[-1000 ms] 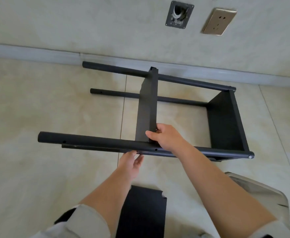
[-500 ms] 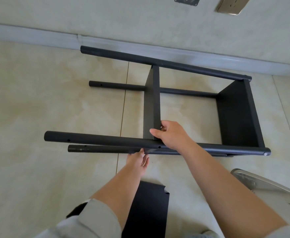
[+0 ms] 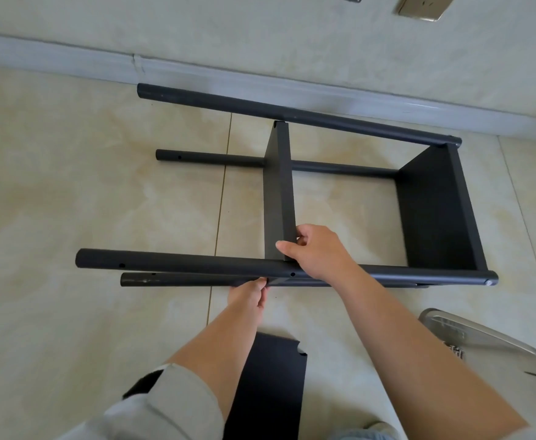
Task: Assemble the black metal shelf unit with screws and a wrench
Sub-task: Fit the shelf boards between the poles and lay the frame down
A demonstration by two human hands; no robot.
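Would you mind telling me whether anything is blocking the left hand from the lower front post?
Nothing visible does. The left hand already has its fingertips up against the lower front post, just beneath the upper front post. The right hand holds the middle shelf panel above, clear of it.

Your right hand (image 3: 315, 252) reaches forward from the lower right with the forearm bare; its fingers curl over a panel's near edge, thumb pointing left, pinching it; your left hand (image 3: 249, 295) comes up from the lower middle, sleeve pushed back past the forearm; its fingertips (image 3: 261, 282) touch the underside of a tube, though how they lie there is hidden.
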